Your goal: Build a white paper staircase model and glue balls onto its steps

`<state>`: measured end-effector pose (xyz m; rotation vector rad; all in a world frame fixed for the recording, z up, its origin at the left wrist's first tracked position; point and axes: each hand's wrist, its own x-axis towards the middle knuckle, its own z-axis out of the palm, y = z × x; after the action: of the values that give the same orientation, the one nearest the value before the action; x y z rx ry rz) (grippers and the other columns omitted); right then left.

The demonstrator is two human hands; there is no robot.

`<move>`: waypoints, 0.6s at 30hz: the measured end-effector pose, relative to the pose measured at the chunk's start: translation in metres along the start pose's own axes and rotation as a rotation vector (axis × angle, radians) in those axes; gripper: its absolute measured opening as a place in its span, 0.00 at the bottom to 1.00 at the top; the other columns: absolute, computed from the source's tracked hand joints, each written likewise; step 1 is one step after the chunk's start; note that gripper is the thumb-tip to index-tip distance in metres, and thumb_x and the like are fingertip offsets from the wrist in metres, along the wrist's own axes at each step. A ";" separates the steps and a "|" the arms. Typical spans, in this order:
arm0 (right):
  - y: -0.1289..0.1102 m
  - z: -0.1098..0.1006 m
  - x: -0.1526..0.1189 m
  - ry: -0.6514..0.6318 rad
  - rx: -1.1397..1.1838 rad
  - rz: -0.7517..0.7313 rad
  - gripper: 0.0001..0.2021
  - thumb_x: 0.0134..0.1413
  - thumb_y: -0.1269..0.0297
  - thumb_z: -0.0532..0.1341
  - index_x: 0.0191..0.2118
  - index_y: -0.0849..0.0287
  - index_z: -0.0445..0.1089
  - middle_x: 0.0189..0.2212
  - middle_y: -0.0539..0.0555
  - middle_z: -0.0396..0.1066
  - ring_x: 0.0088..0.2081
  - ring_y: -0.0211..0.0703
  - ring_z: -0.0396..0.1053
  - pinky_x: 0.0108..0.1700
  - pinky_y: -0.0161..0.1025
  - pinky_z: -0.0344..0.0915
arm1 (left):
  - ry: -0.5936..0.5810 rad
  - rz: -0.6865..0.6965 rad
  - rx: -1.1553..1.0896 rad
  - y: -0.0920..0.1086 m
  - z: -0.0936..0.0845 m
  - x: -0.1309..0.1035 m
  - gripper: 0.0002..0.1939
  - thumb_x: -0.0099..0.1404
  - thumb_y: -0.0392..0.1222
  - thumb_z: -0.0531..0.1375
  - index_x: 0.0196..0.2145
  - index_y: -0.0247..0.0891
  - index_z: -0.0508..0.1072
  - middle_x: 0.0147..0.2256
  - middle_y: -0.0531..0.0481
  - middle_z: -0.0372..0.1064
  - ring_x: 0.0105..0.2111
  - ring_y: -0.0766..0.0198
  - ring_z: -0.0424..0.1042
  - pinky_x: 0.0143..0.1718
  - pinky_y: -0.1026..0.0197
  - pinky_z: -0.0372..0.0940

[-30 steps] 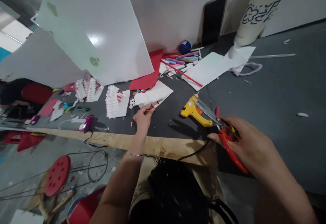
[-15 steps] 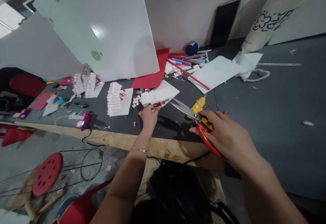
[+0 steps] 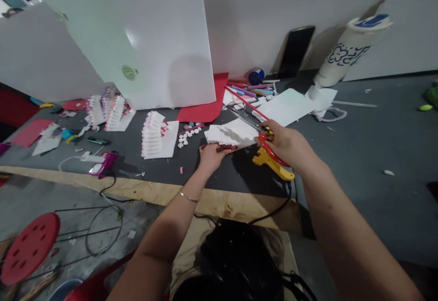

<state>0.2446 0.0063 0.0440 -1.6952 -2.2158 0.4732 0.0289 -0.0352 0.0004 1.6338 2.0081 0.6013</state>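
Note:
My right hand (image 3: pixel 285 143) is wrapped round the red handles of a pair of scissors (image 3: pixel 247 119). Their metal blades point away to the left, above a folded white paper piece (image 3: pixel 226 133). At the near edge of that piece, my left hand (image 3: pixel 211 157) has its fingers closed on the paper, beside small red bits (image 3: pixel 232 147); the fingertips are partly hidden. A yellow glue gun (image 3: pixel 273 164) lies on the table just below the scissors. Left of my left hand are several small white balls (image 3: pixel 185 140) and a finished-looking pleated white paper piece (image 3: pixel 153 136) on a white card.
A white board (image 3: pixel 171 63) stands behind, with red paper (image 3: pixel 221 93) at its foot. Pens (image 3: pixel 246 92), a phone (image 3: pixel 296 52), a white tumbler (image 3: pixel 344 54) and white sheets (image 3: pixel 287 107) lie or stand toward the back. A purple power strip (image 3: pixel 104 164) is at left.
The scissors have moved left and away from me, from beside the paper to above it. The white paper and my left hand have shifted slightly right. The view has turned a little.

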 end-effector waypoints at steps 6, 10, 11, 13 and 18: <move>0.003 0.002 -0.008 0.051 -0.019 0.037 0.19 0.55 0.54 0.62 0.51 0.54 0.70 0.32 0.56 0.78 0.30 0.49 0.74 0.25 0.37 0.55 | -0.031 0.082 0.019 0.000 0.000 0.014 0.06 0.62 0.43 0.64 0.36 0.49 0.81 0.39 0.52 0.80 0.49 0.55 0.71 0.58 0.47 0.52; 0.000 0.006 -0.031 0.129 -0.030 0.033 0.16 0.57 0.56 0.61 0.49 0.55 0.70 0.37 0.57 0.77 0.34 0.49 0.74 0.25 0.37 0.55 | 0.018 0.103 0.044 -0.003 0.005 0.015 0.06 0.61 0.42 0.64 0.36 0.51 0.81 0.41 0.54 0.79 0.53 0.54 0.68 0.57 0.47 0.51; -0.001 0.008 -0.038 0.137 -0.034 0.042 0.16 0.57 0.56 0.61 0.49 0.55 0.70 0.38 0.57 0.77 0.35 0.50 0.74 0.25 0.37 0.55 | 0.027 0.104 0.044 -0.004 0.006 0.014 0.06 0.61 0.43 0.64 0.36 0.51 0.81 0.41 0.54 0.79 0.53 0.54 0.68 0.57 0.47 0.51; -0.003 0.010 -0.050 0.148 -0.036 0.064 0.16 0.57 0.56 0.61 0.50 0.55 0.70 0.39 0.57 0.76 0.36 0.50 0.74 0.26 0.37 0.55 | 0.040 0.103 0.033 -0.005 0.007 0.014 0.05 0.61 0.43 0.64 0.35 0.51 0.81 0.38 0.55 0.79 0.50 0.55 0.70 0.58 0.47 0.50; 0.000 0.019 -0.079 0.161 -0.094 0.103 0.16 0.57 0.57 0.62 0.50 0.54 0.69 0.40 0.56 0.76 0.37 0.50 0.73 0.27 0.37 0.58 | 0.062 0.098 0.024 -0.004 0.010 0.013 0.05 0.61 0.44 0.64 0.35 0.52 0.80 0.34 0.57 0.80 0.45 0.58 0.71 0.59 0.48 0.47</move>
<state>0.2560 -0.0719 0.0232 -1.8332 -2.0735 0.2492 0.0293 -0.0231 -0.0111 1.7566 1.9950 0.6728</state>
